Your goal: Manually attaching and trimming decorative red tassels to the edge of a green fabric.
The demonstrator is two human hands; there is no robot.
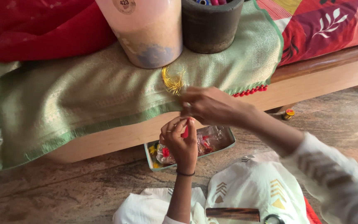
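Red bead pinched in left hand, right hand closed near gold tinsel, woven green cloth

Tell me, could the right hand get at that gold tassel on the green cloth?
Probably yes. The right hand is just beside the gold tassel on the green cloth, and nothing lies between them. The left hand sits lower, out of the way.

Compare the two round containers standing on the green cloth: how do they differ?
The pale pink container is smooth, light and wider; the dark grey pot is rough, dull and narrower. The pot holds coloured items at its top; the pink container's contents are not visible. Both stand upright on the green cloth.
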